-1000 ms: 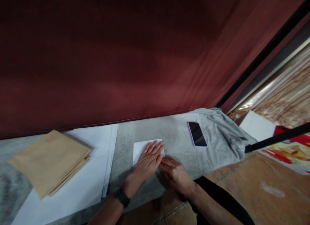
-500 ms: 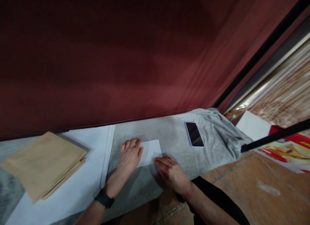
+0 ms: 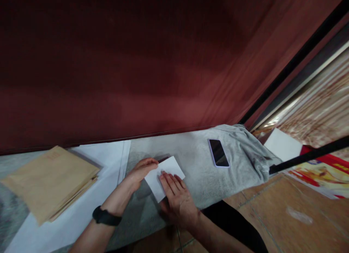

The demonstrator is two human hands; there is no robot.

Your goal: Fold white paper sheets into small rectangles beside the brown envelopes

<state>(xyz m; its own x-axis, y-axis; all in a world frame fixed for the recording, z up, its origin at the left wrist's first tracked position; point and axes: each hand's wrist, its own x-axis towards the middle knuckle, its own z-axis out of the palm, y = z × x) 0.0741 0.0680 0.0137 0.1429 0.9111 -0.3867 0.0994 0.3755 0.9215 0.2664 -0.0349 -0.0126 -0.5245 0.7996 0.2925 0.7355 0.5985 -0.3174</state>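
A small white piece of paper (image 3: pixel 155 180), which looks folded, sits turned at an angle between my hands over the grey cloth. My left hand (image 3: pixel 140 171), with a black band on its wrist, is closed at the paper's left edge, fingers together and pointing right. Across the near right part of the paper lie the fingers of my right hand (image 3: pixel 178 198). Its thumb is lower and partly hidden, and the hand grips the paper. The paper's underside is out of sight.
The grey cloth (image 3: pixel 191 147) covers a narrow surface against a dark red panel (image 3: pixel 136 82). Brown envelopes (image 3: pixel 51 184) lie on large white sheets (image 3: pixel 109 162) at left. A phone (image 3: pixel 219 153) lies at right. Beyond are a black bar (image 3: pixel 311 155) and a printed box (image 3: pixel 324 173).
The paper has turned from lying nearly straight to an angled position. My right hand has moved left onto its face, and my left hand has shifted from lying flat to its edge.
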